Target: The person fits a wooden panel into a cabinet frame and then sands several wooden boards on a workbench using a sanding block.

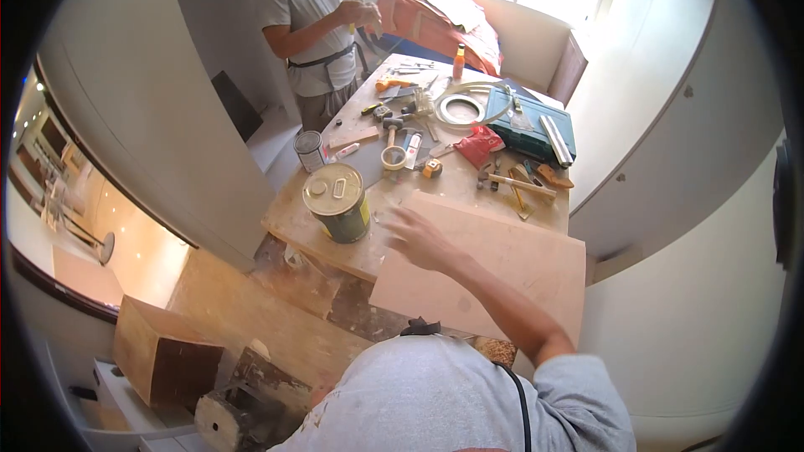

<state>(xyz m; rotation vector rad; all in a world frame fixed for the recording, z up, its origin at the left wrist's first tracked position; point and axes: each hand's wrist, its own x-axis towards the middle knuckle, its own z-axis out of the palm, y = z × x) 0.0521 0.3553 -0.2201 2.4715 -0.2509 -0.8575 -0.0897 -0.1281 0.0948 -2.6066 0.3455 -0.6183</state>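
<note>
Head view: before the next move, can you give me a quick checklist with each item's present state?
1. Right hand free: ok; blurred, but the fingers look spread with nothing in them.
2. Left hand placed safely: cannot tell; out of view.
3. Big can upright: ok; it stands on the table.
4. Board fully on the table: not ok; its near end appears to overhang.
5. Co-worker clear of the board: ok; standing beyond the big can.
</note>
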